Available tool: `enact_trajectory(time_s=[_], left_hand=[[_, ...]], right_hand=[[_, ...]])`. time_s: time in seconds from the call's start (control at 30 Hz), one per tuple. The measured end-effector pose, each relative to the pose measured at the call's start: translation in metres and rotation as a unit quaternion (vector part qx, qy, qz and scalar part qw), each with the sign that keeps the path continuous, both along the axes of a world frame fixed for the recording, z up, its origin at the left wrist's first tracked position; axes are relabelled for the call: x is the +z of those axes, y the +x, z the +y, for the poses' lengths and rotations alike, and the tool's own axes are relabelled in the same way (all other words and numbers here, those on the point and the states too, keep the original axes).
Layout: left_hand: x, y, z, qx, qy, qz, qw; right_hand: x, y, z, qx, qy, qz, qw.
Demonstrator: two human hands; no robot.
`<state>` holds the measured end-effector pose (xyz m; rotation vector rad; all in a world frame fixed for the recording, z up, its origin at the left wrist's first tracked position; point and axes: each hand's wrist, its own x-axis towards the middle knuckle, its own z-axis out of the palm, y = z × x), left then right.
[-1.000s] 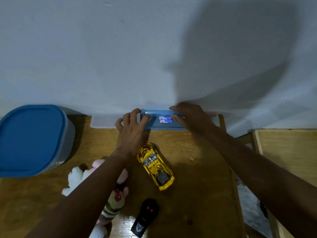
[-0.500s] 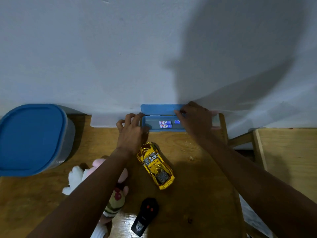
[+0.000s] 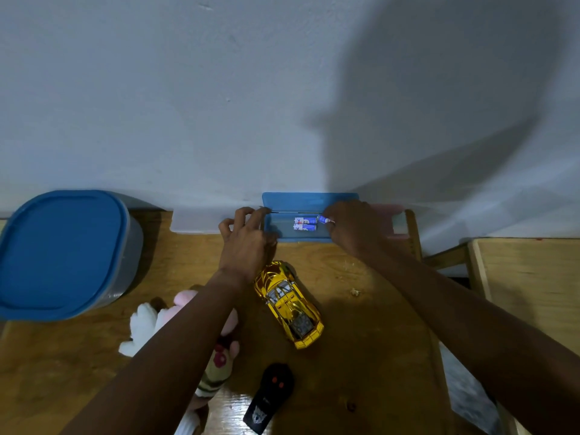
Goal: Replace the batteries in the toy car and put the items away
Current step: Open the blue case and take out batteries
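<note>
Box now open; battery half-hidden.

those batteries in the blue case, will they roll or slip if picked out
Probably: the batteries are smooth cylinders lying on their sides, so they'd likely roll once out. The case walls should hold them. Glossy wraps may be slippery to pinch.

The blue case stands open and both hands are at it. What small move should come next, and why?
Probably lift out the battery that the right hand pinches, toward the toy car: the blue case lies open, the left hand holds its end, two more batteries lie inside.
</note>
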<state>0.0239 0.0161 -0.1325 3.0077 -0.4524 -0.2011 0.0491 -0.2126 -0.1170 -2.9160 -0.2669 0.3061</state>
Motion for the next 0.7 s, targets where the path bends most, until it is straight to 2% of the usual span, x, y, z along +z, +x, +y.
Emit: enact_trajectory(time_s=[0.07, 0.13, 0.37, 0.7], left_hand=[[0.000, 0.000, 0.000, 0.001, -0.001, -0.001, 1.000], [-0.001, 0.000, 0.000, 0.000, 0.000, 0.000, 1.000], [-0.002, -0.001, 0.001, 0.003, 0.004, -0.006, 1.000], [-0.006, -0.001, 0.001, 0.003, 0.018, 0.000, 1.000]], right_hand=[[-0.002, -0.002, 0.005, -0.014, 0.078, -0.028, 0.996], [-0.005, -0.003, 0.013, 0.018, 0.110, -0.036, 0.993], [-0.020, 0.000, 0.029, 0.107, -0.020, 0.006, 0.994], [-0.014, 0.006, 0.031, 0.015, 0.077, 0.055, 0.995]])
